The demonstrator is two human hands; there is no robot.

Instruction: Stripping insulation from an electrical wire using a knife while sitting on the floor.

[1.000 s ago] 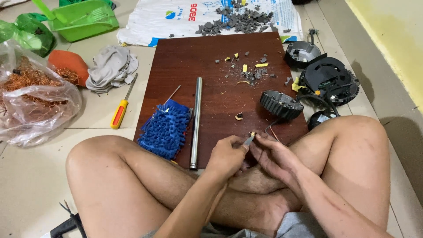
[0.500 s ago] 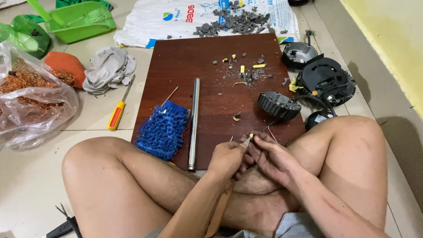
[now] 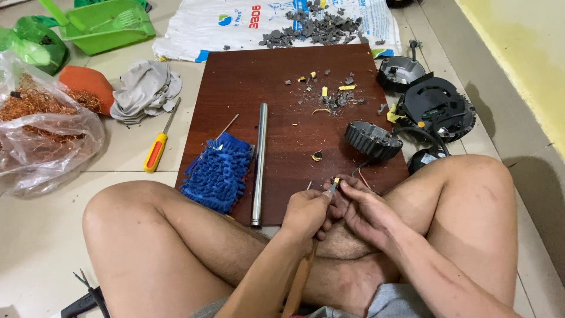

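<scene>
Low in the middle of the frame, the left hand is closed around the handle of a thin-bladed tool, and the right hand pinches a small piece with a yellow tip against the tool's point. Both hands meet over the near edge of the dark wooden board, between the crossed bare legs.

The tip works right beside the right fingers; if it skids off so small a piece, it would likely run into a fingertip or the thigh below. The piece is held only by fingertips, so a hard pry could flick it away among the yellow and grey scraps on the board. Thin wires run from the hands toward the ribbed grey round part; a tug could drag that part off the board's edge.

What the piece is stays unclear: fingers cover nearly all of it, and whether the tool is a blade or a pick cannot be told. A brown handle drops out of the bottom of the frame. Further out lie a metal rod, a blue shaggy mitt, a yellow-handled screwdriver at left, and black housings at right. The bag of copper wire is cut by the left edge.
</scene>
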